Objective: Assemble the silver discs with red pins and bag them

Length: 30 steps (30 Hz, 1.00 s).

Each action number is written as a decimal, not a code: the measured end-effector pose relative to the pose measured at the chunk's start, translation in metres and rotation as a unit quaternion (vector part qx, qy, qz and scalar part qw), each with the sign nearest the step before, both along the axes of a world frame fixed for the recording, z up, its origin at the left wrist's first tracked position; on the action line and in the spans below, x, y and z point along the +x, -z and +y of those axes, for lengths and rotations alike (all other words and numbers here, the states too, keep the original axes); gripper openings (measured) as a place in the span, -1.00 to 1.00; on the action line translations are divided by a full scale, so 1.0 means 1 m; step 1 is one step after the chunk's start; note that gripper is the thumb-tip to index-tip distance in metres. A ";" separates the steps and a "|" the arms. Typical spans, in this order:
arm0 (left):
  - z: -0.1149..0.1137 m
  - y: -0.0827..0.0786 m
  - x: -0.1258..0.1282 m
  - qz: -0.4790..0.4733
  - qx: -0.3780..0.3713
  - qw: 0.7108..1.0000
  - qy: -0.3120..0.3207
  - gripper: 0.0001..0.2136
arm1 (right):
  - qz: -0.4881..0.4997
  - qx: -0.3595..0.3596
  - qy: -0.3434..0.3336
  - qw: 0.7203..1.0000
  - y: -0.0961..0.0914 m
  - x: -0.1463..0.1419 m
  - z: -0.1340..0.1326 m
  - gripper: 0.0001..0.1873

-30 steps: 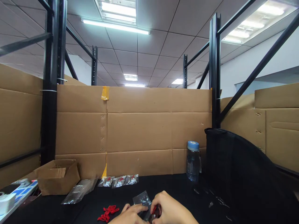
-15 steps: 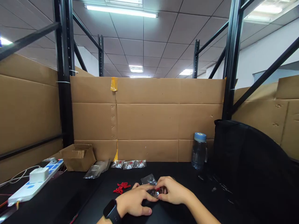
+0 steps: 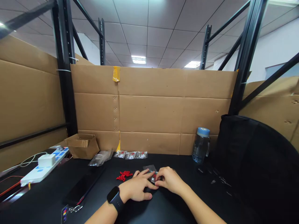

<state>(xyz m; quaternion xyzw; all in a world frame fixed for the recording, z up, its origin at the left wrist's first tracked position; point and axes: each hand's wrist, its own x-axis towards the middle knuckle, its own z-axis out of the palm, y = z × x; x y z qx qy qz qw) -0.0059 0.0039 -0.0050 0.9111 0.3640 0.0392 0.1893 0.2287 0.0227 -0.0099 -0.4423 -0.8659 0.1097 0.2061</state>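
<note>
At the left, the power strip [image 3: 44, 171] is shown farther into view than a second ago, as the view has been tipped down. A phone [image 3: 81, 187] and a metal key ring [image 3: 76, 208], both cut off then, are now revealed on the black tabletop [image 3: 137, 214]. The red cords [image 3: 124, 175] are left heaped just beside the left hand [image 3: 138, 186], which is spread loosely, palm down, its fingertips laid on the clear packet [image 3: 153, 176]. That packet is seen between the two hands, with red and shiny contents; the dark round item clearly held by the right fingers a second ago can no longer be made out. By the right hand [image 3: 171, 181], thumb and forefinger are brought close together at the packet's right edge; whether it is pinched cannot be told. Farther right, the bottle [image 3: 201, 147] is left standing upright.
</note>
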 end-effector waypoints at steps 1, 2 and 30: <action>0.000 0.001 0.000 0.003 0.001 1.000 -0.006 -0.47 | -0.002 -0.004 -0.015 1.000 -0.001 0.001 -0.001 -0.88; -0.001 0.001 -0.001 0.004 0.000 1.000 -0.006 -0.46 | -0.003 -0.005 -0.024 1.000 -0.001 0.002 -0.001 -0.86; 0.001 -0.011 -0.005 -0.101 0.159 0.975 -0.113 -0.68 | 0.107 0.010 -0.057 0.993 -0.004 0.007 0.006 -0.71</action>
